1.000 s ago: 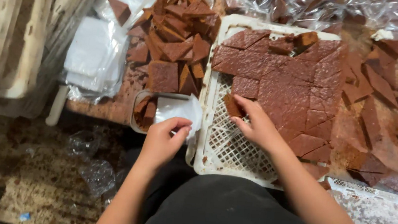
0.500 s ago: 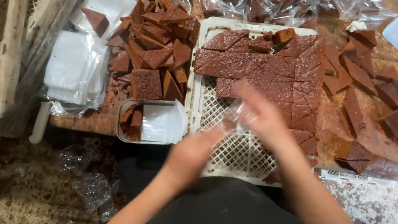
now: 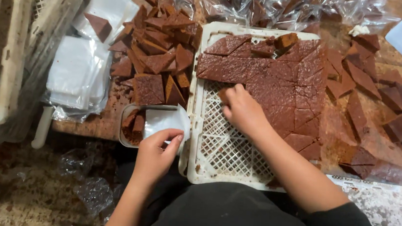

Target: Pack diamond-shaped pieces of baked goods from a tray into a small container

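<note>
Our right hand [image 3: 241,109] rests curled on the brown slab [image 3: 271,80] in the white crate [image 3: 217,153] — whether it grips a piece, we cannot tell. It looks crumbly, best lifted by cut edges. Our left hand [image 3: 154,155] pinches a thin, limp plastic bag [image 3: 164,121].

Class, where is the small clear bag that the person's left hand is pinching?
In the head view the small clear bag lies left of centre, over the little tray of brown pieces, just left of the white lattice crate, pinched by the left hand.

A small sweet-packing workshop: cut brown slabs [image 3: 281,81], plastic crates [image 3: 217,153], stacked clear bags [image 3: 76,70].
</note>
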